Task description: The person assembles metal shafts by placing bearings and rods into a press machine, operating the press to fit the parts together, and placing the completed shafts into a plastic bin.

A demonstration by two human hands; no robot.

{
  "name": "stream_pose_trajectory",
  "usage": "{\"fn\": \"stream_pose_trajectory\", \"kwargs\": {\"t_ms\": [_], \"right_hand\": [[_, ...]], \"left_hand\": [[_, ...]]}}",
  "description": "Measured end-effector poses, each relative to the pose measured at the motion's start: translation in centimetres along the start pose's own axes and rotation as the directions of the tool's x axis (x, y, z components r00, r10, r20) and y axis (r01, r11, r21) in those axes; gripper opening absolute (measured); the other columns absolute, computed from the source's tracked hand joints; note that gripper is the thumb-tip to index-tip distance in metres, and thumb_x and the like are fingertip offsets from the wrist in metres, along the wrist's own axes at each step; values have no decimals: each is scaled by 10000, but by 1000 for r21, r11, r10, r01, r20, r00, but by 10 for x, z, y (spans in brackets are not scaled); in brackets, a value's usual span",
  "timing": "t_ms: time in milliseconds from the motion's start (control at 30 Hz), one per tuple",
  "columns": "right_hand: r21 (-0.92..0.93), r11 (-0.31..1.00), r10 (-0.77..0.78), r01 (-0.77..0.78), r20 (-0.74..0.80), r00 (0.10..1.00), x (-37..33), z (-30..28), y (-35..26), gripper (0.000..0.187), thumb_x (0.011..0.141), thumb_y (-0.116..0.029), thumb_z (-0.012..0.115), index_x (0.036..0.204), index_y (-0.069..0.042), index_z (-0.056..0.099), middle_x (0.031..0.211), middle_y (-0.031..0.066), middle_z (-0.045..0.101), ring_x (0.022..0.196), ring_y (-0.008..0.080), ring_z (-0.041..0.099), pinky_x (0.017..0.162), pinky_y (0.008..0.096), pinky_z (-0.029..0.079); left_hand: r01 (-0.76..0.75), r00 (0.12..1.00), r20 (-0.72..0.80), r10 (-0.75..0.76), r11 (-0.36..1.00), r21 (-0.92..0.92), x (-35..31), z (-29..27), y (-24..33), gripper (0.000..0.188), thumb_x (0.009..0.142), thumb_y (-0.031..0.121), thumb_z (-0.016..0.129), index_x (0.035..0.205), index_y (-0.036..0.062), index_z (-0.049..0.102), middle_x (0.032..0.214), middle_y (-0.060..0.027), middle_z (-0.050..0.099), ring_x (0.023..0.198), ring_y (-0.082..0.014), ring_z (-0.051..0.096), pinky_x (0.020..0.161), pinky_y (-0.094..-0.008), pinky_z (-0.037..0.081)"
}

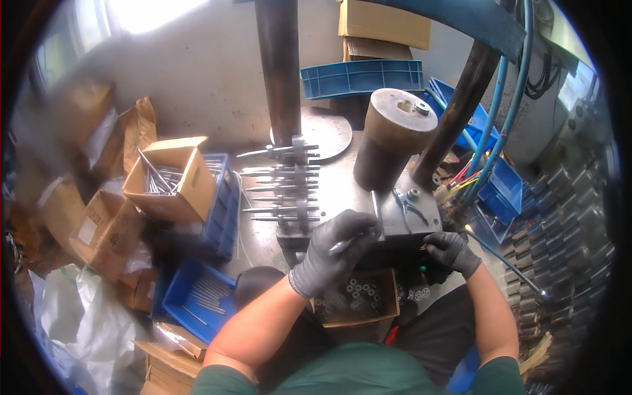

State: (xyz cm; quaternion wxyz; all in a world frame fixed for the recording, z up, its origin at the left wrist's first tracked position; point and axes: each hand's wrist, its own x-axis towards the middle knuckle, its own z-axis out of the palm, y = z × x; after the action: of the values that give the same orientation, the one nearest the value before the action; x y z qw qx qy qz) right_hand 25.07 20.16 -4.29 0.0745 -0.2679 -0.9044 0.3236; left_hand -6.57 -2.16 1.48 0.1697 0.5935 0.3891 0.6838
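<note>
My left hand (334, 251), in a dark grey glove, is closed around a shiny metal rod, of which only a short piece shows. It is above the front edge of a metal work plate (395, 224). Just beyond its fingers, another metal rod (376, 205) stands by the plate. My right hand (454, 253), gloved alike, is at the plate's right front edge with its fingers pinched together; whatever is between them is too small to make out. Pliers (413, 209) lie on the plate. To the left, several pointed metal rods (280, 189) lie side by side across a dark bar.
A thick steel cylinder (395, 138) rises behind the plate, between two posts. Below my hands is a cardboard box (355, 322) of metal rings. At left are a cardboard box (197, 187) of rods and a blue bin (178, 299). Stacked metal parts (559, 243) line the right.
</note>
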Motion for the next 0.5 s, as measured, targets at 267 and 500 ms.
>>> {"fn": "stream_pose_trajectory", "kwargs": {"t_ms": [267, 500], "right_hand": [[-204, 978, -100, 34, -322, 942, 39, -1, -24, 260, 916, -53, 721, 1174, -18, 716, 1055, 176, 737, 965, 325, 738, 860, 394, 587], [-388, 917, -109, -92, -466, 878, 111, -6, 3, 252, 925, -216, 739, 1101, -36, 721, 1039, 156, 724, 957, 328, 704, 864, 405, 554]], "left_hand": [[555, 829, -139, -542, 829, 72, 3, 16, -90, 173, 1030, 129, 694, 1175, 39, 668, 814, 6, 637, 714, -64, 569, 655, -261, 507], [546, 837, -212, -505, 799, 253, 25, 25, -89, 237, 959, 196, 755, 1140, 63, 680, 744, -56, 661, 648, -117, 617, 642, -302, 530]]}}
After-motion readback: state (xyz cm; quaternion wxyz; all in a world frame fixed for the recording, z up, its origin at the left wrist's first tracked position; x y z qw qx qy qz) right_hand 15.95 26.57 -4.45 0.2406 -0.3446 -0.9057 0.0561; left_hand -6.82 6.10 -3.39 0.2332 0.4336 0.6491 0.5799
